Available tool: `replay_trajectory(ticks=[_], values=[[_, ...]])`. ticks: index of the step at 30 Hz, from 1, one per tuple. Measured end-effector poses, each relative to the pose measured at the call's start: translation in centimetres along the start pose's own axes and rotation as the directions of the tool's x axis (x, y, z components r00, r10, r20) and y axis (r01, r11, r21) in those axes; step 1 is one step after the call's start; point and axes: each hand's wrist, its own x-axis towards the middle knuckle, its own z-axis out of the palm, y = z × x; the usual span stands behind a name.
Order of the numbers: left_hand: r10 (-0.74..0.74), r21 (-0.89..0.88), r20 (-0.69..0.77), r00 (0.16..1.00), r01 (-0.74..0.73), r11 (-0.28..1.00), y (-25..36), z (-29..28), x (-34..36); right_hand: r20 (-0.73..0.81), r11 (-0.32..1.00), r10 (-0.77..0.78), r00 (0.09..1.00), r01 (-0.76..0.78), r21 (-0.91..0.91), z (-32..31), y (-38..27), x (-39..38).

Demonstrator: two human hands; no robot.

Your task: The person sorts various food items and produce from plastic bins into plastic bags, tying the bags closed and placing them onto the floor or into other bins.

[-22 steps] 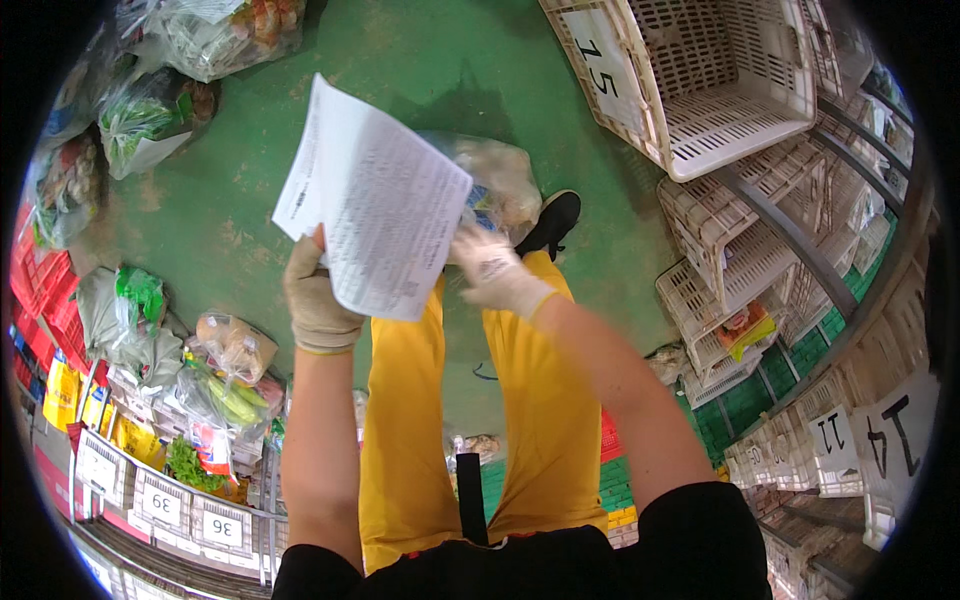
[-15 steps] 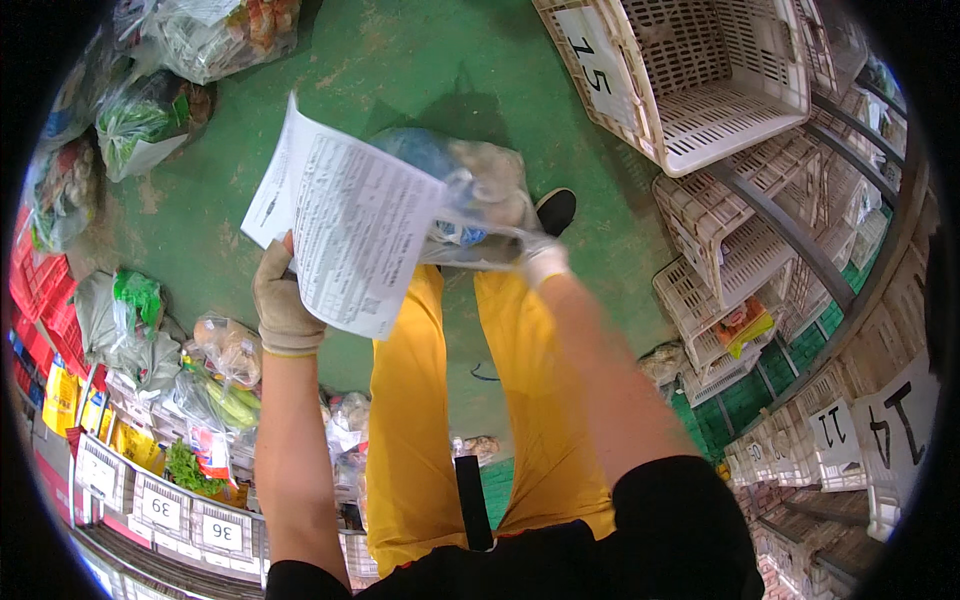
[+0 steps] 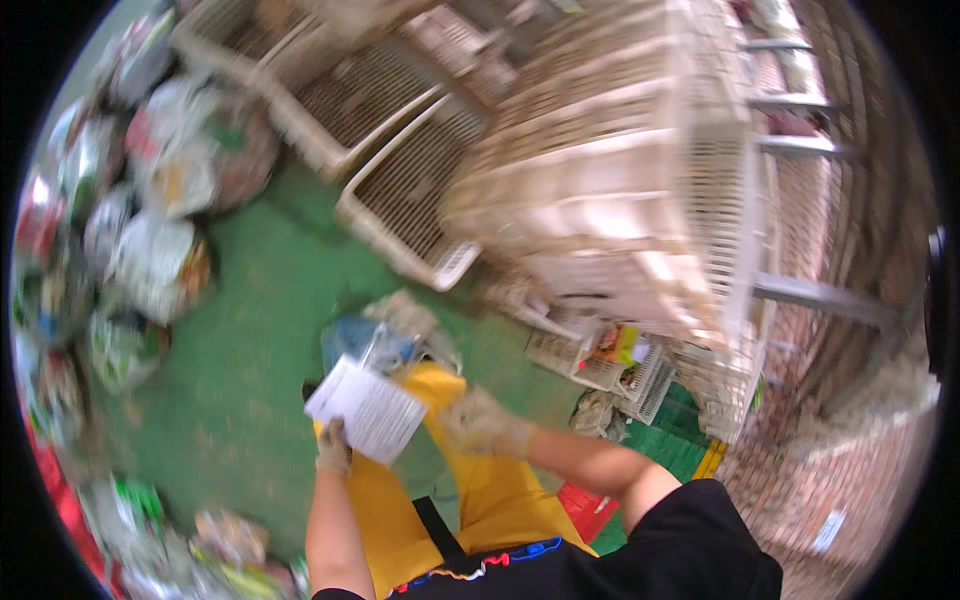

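Closest to me is my black shirt [image 3: 640,560], with a blue, red and white trim [image 3: 520,553] at its hem and a black strap [image 3: 437,525] hanging down over my yellow trousers [image 3: 490,500]. The fingers of my gloved left hand [image 3: 334,448] grasp a white paper [image 3: 367,410] by its near left edge; the sheet tilts above my left leg, its lines of print facing up at me. My gloved right hand [image 3: 483,420] is over my right leg, to the right of the paper and apart from it. It is blurred, so I can't tell whether those fingers are released or clenched on something.

Just beyond the paper, a clear plastic bag [image 3: 400,325] with something blue in it sits on the green floor [image 3: 270,400]. To the right of my right leg there is a flat red thing [image 3: 588,508]. Farther right, an orange and yellow package [image 3: 620,343] lies among low pale crates [image 3: 575,362], and above these in view looms a large, blurred pale crate [image 3: 590,180]. Farther ahead stands a slatted crate [image 3: 415,195]. Off to the left, many filled plastic bags [image 3: 165,260] crowd together on the floor.
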Motion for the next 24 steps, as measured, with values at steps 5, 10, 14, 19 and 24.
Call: replay_trajectory(ticks=[5,10,14,19,24], values=[[0.002,0.711,-0.147,0.989,0.105,0.695,4.1,6.3,0.7,-0.049,0.494,-0.773,0.633,0.647,0.581,-25.9,-2.3,-19.1],[0.027,0.780,-0.134,0.991,0.089,0.619,-3.7,5.4,4.0,-0.750,0.984,0.150,0.644,-0.174,0.047,-39.3,7.0,-15.1],[0.089,0.664,-0.169,0.982,0.047,0.747,-3.8,4.4,3.8,-0.723,0.703,0.169,0.670,-0.596,-0.388,-39.8,7.4,-6.1],[0.035,0.636,-0.227,0.973,0.121,0.762,-0.9,7.5,2.0,-0.580,0.568,0.199,0.790,-0.576,-0.588,-41.3,8.0,-6.6],[0.173,0.419,-0.341,0.924,-0.016,0.908,-2.6,6.7,3.7,-0.822,0.968,0.184,0.539,0.046,0.246,-45.2,10.8,-15.7]])
